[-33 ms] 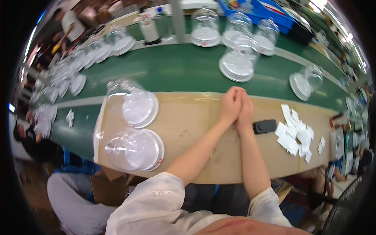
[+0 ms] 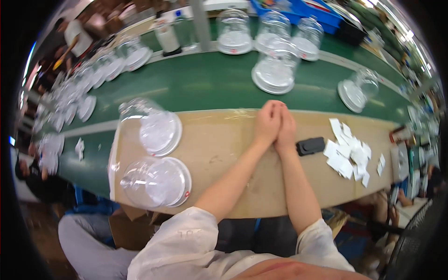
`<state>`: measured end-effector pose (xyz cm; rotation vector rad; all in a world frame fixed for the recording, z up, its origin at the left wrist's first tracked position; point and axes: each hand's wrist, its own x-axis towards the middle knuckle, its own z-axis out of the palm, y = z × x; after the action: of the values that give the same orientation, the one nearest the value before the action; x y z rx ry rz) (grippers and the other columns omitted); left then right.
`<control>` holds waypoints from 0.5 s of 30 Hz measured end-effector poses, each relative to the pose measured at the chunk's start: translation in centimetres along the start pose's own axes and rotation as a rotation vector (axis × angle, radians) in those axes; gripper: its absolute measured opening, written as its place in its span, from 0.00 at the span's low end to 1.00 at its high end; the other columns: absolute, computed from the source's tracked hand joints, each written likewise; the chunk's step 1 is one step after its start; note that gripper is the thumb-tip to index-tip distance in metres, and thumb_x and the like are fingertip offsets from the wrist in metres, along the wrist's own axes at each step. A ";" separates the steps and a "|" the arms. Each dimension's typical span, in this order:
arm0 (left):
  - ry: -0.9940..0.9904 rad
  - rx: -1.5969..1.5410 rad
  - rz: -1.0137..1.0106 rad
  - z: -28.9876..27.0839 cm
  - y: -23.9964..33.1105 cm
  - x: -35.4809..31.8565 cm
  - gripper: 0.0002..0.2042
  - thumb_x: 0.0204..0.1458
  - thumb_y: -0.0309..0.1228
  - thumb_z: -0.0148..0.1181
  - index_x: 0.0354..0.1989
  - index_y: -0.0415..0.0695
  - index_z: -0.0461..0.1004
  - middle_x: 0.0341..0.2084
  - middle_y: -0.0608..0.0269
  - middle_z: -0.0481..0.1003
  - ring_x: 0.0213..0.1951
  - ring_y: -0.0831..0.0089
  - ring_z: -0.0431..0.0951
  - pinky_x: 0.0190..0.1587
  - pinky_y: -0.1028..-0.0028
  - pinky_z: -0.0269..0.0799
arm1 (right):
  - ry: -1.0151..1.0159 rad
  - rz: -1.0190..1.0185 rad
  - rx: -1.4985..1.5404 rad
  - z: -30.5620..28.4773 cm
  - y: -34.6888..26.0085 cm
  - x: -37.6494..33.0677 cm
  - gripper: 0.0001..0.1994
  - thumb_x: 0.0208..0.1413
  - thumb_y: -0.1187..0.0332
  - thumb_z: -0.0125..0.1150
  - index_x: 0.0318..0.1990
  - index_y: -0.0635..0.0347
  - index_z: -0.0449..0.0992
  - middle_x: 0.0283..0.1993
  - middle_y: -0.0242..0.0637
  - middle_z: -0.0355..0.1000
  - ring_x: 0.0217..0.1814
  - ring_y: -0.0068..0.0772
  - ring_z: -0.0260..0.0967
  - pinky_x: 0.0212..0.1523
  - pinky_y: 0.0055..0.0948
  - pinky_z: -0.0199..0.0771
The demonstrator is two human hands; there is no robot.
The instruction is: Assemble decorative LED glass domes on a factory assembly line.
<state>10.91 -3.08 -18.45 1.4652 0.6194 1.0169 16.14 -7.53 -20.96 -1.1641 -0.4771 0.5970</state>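
Note:
My left hand (image 2: pixel 267 122) and my right hand (image 2: pixel 286 129) are pressed against each other near the far edge of a brown cardboard sheet (image 2: pixel 219 177). Their fingers are closed together, and whether anything lies between them is hidden. Just right of my right hand lies a small black case (image 2: pixel 311 146). Beyond it is a loose pile of white paper cards (image 2: pixel 345 155). Two clear domes on round white bases, the farther dome (image 2: pixel 159 133) and the nearer dome (image 2: pixel 167 182), rest tilted on the left of the cardboard.
Behind the cardboard runs a green conveyor belt (image 2: pixel 205 84). It carries several more domes, among them a stacked dome (image 2: pixel 274 72) and a tilted dome (image 2: pixel 353 93). A metal post (image 2: pixel 200 25) and a blue crate (image 2: pixel 322 18) stand at the back. A person (image 2: pixel 77 36) is at the far left.
The whole view has shifted slightly, so things appear a little farther left and up. My hands stay pressed together in the same place over the cardboard.

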 end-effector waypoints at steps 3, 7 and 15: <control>0.015 0.044 -0.025 -0.6 -0.1 0.3 0.10 0.62 0.31 0.47 0.37 0.38 0.74 0.31 0.60 0.78 0.35 0.76 0.75 0.39 0.75 0.71 | -0.056 0.000 0.057 0.4 0.1 -0.2 0.18 0.65 0.59 0.45 0.43 0.67 0.75 0.42 0.37 0.74 0.44 0.28 0.70 0.44 0.27 0.70; -0.012 -0.043 -0.014 -0.4 -0.4 0.3 0.11 0.62 0.32 0.48 0.36 0.37 0.74 0.30 0.61 0.78 0.33 0.76 0.75 0.37 0.76 0.71 | -0.057 -0.012 0.103 1.0 -0.6 -0.7 0.22 0.67 0.53 0.40 0.39 0.62 0.75 0.37 0.34 0.73 0.39 0.23 0.69 0.39 0.23 0.70; -0.016 -0.117 -0.049 -0.2 -0.5 0.1 0.12 0.62 0.34 0.48 0.37 0.37 0.74 0.30 0.65 0.77 0.32 0.81 0.73 0.36 0.79 0.69 | -0.108 0.009 0.198 0.6 -0.4 -0.3 0.23 0.68 0.53 0.38 0.36 0.63 0.75 0.33 0.34 0.73 0.35 0.22 0.70 0.37 0.23 0.70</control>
<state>10.88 -2.83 -18.89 1.3484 0.5722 0.9864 15.58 -7.43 -20.42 -0.9496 -0.4930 0.7019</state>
